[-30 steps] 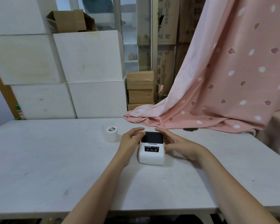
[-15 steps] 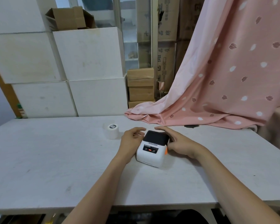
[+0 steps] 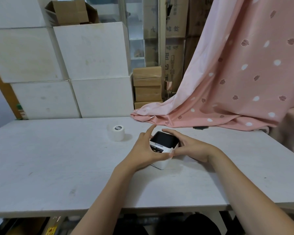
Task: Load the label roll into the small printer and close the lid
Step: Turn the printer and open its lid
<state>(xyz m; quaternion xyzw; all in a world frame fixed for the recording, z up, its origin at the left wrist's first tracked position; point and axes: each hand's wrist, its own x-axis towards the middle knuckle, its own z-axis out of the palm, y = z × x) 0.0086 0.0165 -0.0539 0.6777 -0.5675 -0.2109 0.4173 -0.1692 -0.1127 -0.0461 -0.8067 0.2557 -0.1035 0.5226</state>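
Observation:
The small white printer [image 3: 164,146] with a black lid stands on the white table [image 3: 58,167], turned at an angle, its lid down. My left hand [image 3: 145,152] grips its left and front side, thumb across the front, index finger raised at the back. My right hand [image 3: 189,146] holds its right side, fingers curled over the lid's far edge. The white label roll [image 3: 118,133] stands upright on the table to the left of the printer, apart from both hands.
A pink patterned cloth [image 3: 227,90] drapes onto the table's far right. White boxes [image 3: 92,65] and brown cartons [image 3: 148,85] are stacked behind the table. The table's front edge runs just below my forearms.
The printer has been turned further and drawn a little nearer. My left hand has wrapped around its front and my right hand has closed over its right side.

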